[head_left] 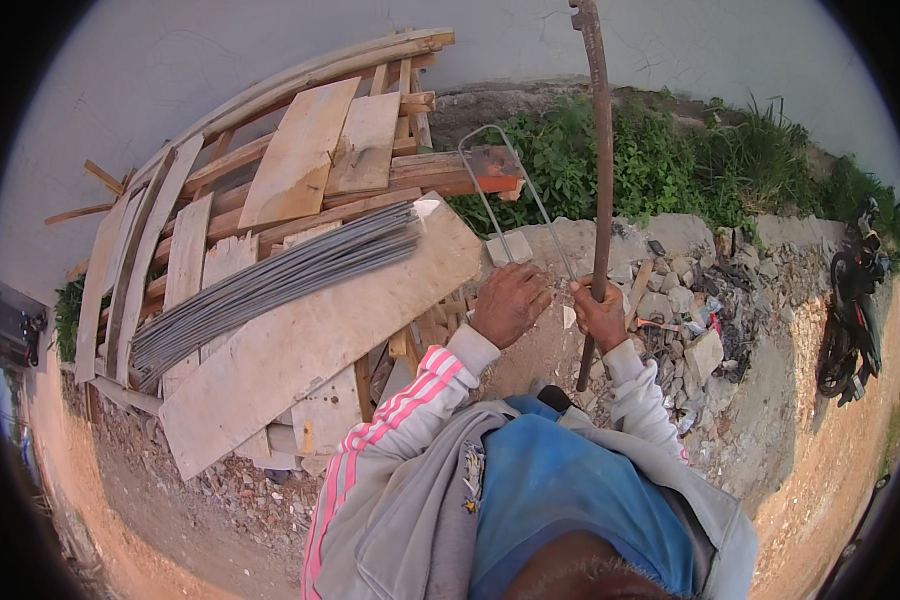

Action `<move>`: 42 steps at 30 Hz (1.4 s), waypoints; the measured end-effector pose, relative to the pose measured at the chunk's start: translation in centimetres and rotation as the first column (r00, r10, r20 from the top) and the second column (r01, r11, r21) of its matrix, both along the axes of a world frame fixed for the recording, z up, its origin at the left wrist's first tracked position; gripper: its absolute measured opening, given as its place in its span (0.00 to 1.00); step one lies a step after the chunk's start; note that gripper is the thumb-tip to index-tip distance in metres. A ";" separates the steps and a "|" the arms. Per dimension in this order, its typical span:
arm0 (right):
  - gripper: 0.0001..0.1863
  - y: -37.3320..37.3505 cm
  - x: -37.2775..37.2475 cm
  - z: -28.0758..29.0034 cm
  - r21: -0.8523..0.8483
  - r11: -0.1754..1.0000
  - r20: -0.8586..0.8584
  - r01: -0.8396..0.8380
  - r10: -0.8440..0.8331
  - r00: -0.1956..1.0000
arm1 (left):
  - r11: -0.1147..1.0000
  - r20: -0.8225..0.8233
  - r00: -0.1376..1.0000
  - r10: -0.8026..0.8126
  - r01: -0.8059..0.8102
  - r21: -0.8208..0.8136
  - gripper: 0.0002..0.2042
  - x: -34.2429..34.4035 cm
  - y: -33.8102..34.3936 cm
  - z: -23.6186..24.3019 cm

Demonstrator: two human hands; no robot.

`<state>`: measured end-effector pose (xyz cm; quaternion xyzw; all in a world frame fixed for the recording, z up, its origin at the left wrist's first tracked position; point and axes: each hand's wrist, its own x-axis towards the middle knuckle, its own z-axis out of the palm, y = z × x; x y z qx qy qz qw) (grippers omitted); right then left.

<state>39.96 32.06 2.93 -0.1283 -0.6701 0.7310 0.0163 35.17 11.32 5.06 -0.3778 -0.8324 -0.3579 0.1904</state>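
Observation:
My right hand (602, 315) is wrapped round a long, rusty iron bar (602, 150) that stands nearly upright, with a notched upper end. In front of my hands is a thin steel rod bent into a narrow U (532, 185), its rounded end pointing away from me. One leg of the U runs down to my left hand (508, 303), whose fingers are curled at its end. The other leg reaches the thumb of my right hand. Left of my hands, a bundle of straight steel rods (280, 285) lies on a wide wooden board (320, 375).
Planks and timber beams (300, 150) are piled at the left against a grey wall (530, 50). Green weeds (650, 160) grow along its foot. Broken concrete and litter (695, 320) cover the ground at the right, with a dark motorcycle (850, 320) farther off.

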 end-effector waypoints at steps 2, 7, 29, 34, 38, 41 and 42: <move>0.11 1.6 -0.2 0.9 0.008 0.999 -0.024 -0.036 0.036 0.999 | 0.979 0.039 0.993 0.108 -0.113 0.173 0.15 -2.4 -0.6 1.8; 0.11 5.1 -1.9 3.6 0.040 0.984 0.003 -0.174 0.175 0.985 | 0.793 0.217 0.829 0.515 -0.557 0.247 0.17 -13.2 -5.6 2.1; 0.13 13.7 -36.3 2.9 0.122 0.561 0.231 -0.819 0.786 0.573 | 0.153 0.277 0.090 0.957 -0.965 -0.213 0.15 -32.1 -14.5 -4.3; 0.13 11.2 -39.0 0.7 0.097 0.481 0.227 -0.871 0.841 0.490 | 0.108 0.132 0.075 0.988 -0.958 -0.267 0.19 -29.8 -16.1 -4.8; 0.14 9.9 -39.6 -0.2 0.130 0.483 0.217 -0.866 0.838 0.500 | 0.106 0.107 0.061 0.992 -0.865 -0.490 0.27 -28.8 -13.7 -3.6; 0.14 9.0 -39.8 0.2 0.178 0.473 0.213 -0.863 0.838 0.503 | 0.201 0.125 0.157 0.980 -0.786 -0.585 0.34 -27.8 -11.3 -4.2; 0.14 8.8 -39.9 0.4 0.199 0.472 0.214 -0.859 0.835 0.508 | 0.173 0.129 0.120 0.984 -0.782 -0.599 0.35 -28.3 -10.3 -4.0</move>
